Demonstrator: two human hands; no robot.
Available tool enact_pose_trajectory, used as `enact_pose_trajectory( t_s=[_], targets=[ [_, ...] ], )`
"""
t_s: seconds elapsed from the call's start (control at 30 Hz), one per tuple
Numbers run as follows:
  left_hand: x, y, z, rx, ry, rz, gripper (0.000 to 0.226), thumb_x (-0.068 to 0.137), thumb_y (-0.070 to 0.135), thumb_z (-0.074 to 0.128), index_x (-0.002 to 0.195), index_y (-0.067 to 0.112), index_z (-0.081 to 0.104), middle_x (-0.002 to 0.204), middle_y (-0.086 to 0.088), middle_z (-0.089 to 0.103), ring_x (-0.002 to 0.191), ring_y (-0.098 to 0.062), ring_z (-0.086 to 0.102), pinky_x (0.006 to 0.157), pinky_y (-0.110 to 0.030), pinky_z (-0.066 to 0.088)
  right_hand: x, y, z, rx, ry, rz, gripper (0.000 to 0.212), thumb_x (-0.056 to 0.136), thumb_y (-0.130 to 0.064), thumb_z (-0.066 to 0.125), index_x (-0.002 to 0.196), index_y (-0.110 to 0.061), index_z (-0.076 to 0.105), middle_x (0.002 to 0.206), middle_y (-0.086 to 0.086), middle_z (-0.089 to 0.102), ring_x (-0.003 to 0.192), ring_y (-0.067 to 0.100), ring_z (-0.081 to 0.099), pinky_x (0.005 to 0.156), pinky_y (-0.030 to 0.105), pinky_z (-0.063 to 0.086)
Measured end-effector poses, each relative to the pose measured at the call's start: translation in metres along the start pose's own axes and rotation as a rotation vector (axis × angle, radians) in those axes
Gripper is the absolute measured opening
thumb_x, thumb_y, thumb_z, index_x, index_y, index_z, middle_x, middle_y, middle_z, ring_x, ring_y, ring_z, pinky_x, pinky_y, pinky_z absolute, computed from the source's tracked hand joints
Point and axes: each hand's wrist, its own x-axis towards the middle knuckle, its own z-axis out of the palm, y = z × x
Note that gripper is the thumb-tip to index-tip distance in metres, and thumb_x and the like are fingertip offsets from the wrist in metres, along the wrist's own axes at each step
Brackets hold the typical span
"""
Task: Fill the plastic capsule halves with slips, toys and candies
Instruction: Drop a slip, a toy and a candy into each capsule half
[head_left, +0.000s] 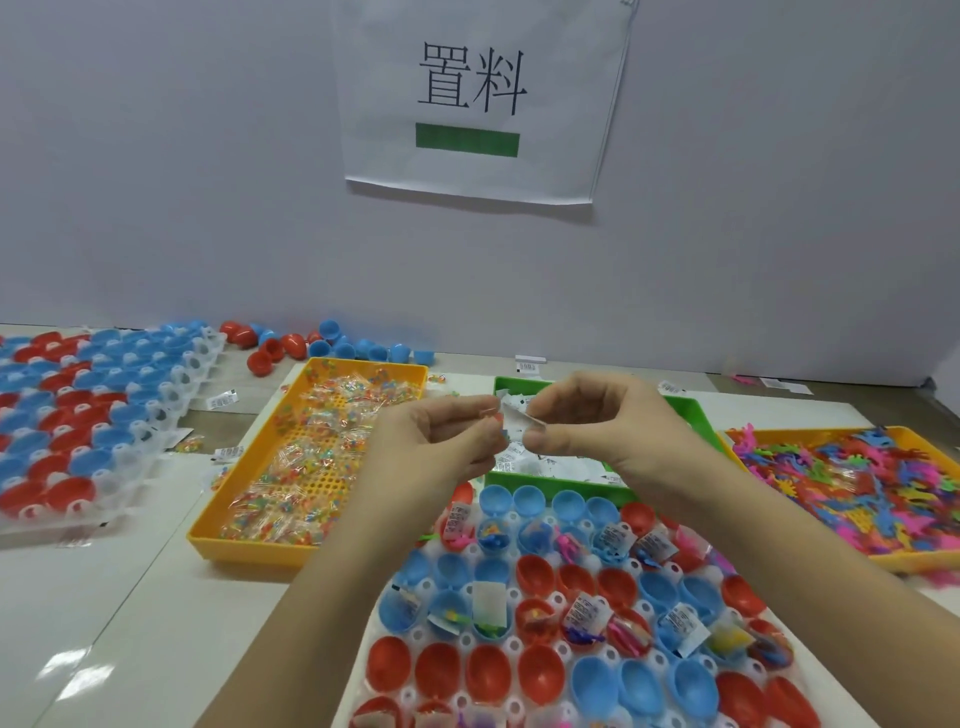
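Pinching one slip (521, 419) between left hand (451, 437) and right hand (587, 421) above the green tray (696, 415), we risk stuck slips dropping together, double-filling a capsule half (540, 674).

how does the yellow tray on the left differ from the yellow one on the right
The left yellow plastic tray holds clear packets of coloured candies; the right yellow plastic tray holds loose bright toy figures. The left tray's grid floor shows bare mid-tray; the right tray's is nearly covered. Both are shallow rectangles flanking the green plastic tray.
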Motion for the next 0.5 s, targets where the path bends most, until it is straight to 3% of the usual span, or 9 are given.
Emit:
enact_pose_trajectory(
  t_s=[0.1, 0.23, 0.33, 0.5],
  targets=[
    [-0.0029, 0.0019, 0.0040, 0.015, -0.004, 0.026, 0.016, 0.085, 0.009, 0.072, 0.094, 0.022, 0.073, 0.083, 0.000, 0.078, 0.080, -0.014, 0.075, 0.065, -0.018, 0.058, -0.0012, -0.0029, 0.0008, -0.037, -0.043, 0.045, 0.023, 0.060, -0.019, 0.081, 0.082, -0.021, 0.073, 0.078, -0.001, 0.074, 0.072, 0.010, 0.068, 0.065, 0.018, 0.052],
    [-0.0046, 0.0050, 0.0048, -0.007, -0.041, 0.015, 0.017, 0.084, 0.010, 0.073, 0.096, 0.022, 0.073, 0.087, 0.000, 0.078, 0.084, -0.016, 0.075, 0.069, -0.020, 0.058, 0.0002, 0.0011, 0.0000, -0.005, -0.015, 0.127, 0.018, 0.074, -0.003, 0.075, 0.075, -0.021, 0.076, 0.072, -0.001, 0.070, 0.066, 0.012, 0.061, 0.064, 0.022, 0.051],
    [-0.0063, 0.0056, 0.0055, -0.013, -0.092, 0.020, 0.022, 0.079, 0.015, 0.075, 0.100, 0.022, 0.072, 0.091, 0.000, 0.078, 0.089, -0.015, 0.074, 0.074, -0.021, 0.059, -0.0004, 0.0001, 0.0007, 0.013, -0.037, 0.142, 0.018, 0.064, -0.018, 0.080, 0.082, -0.016, 0.077, 0.072, 0.001, 0.069, 0.063, 0.010, 0.059, 0.066, 0.024, 0.051],
    [-0.0064, 0.0051, 0.0086, -0.047, -0.083, 0.005, 0.021, 0.090, 0.003, 0.064, 0.104, 0.017, 0.072, 0.092, -0.003, 0.078, 0.089, -0.017, 0.074, 0.071, -0.019, 0.058, -0.0003, -0.0034, 0.0054, -0.095, 0.069, 0.139, 0.015, 0.072, -0.015, 0.081, 0.085, -0.014, 0.074, 0.074, 0.001, 0.073, 0.060, 0.010, 0.062, 0.066, 0.023, 0.054]
  ],
)
